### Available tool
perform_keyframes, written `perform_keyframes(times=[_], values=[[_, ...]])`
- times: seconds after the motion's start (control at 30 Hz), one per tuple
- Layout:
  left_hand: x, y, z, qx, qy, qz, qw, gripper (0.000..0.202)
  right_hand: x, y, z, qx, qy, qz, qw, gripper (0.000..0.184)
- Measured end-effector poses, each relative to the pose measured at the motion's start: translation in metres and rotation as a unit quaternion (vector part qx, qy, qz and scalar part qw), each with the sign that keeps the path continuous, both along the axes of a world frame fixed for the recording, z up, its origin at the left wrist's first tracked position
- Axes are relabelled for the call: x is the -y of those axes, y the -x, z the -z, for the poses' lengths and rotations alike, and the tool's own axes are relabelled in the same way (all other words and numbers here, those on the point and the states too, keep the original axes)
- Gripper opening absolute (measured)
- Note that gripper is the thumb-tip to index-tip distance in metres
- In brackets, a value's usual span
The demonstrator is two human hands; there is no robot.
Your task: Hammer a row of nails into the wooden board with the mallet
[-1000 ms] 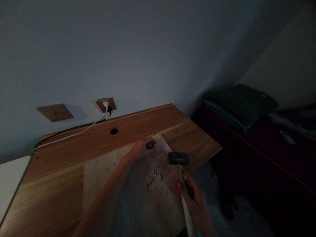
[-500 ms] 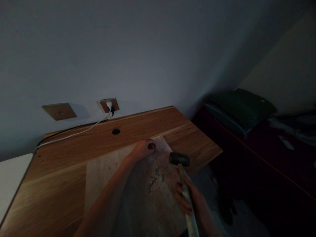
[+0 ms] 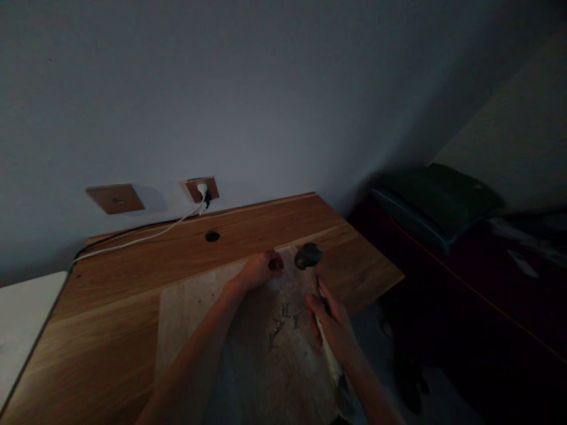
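My right hand (image 3: 330, 319) is wrapped round the pale handle of a mallet (image 3: 309, 256), whose dark head is raised beside the far right corner of a pale wooden board (image 3: 186, 304). Near that same corner, my left hand (image 3: 264, 268) rests on the board with its fingers curled in a pinch. Whatever sits between those fingertips is too small and dark to make out. Several loose metal screws or nails (image 3: 283, 321) lie on the board between my two forearms.
Beneath the board is a wooden desk (image 3: 354, 248) with a round cable hole (image 3: 212, 236). Cables (image 3: 146, 238) run along the wall to a socket (image 3: 202, 189). A white surface (image 3: 26, 324) adjoins at left. A dark green cushion (image 3: 443, 200) lies on a dark red surface at right.
The mallet head has moved up and to the left, closer to my left hand, and its face has turned. My left hand stays at the board's far corner.
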State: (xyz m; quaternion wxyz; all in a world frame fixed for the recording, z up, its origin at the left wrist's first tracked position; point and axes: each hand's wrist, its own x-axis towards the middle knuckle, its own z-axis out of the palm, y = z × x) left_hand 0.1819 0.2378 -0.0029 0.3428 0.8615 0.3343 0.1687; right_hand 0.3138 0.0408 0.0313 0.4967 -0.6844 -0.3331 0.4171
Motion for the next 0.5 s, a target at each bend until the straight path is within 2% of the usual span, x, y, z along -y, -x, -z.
perform_keyframes(times=[0.2, 0.37, 0.5], values=[[0.001, -0.001, 0.001, 0.009, -0.007, 0.009, 1.000, 0.018, -0.009, 0.014, -0.003, 0.036, -0.010, -0.047, 0.998, 0.067], [0.000, 0.000, 0.002, 0.004, -0.004, 0.006, 1.000, 0.018, -0.009, 0.014, -0.003, 0.061, 0.005, -0.071, 0.996, 0.068], [0.000, 0.000, 0.002, 0.006, -0.002, 0.007, 1.000, 0.018, -0.009, 0.013, -0.003, 0.061, 0.012, -0.062, 0.996, 0.069]])
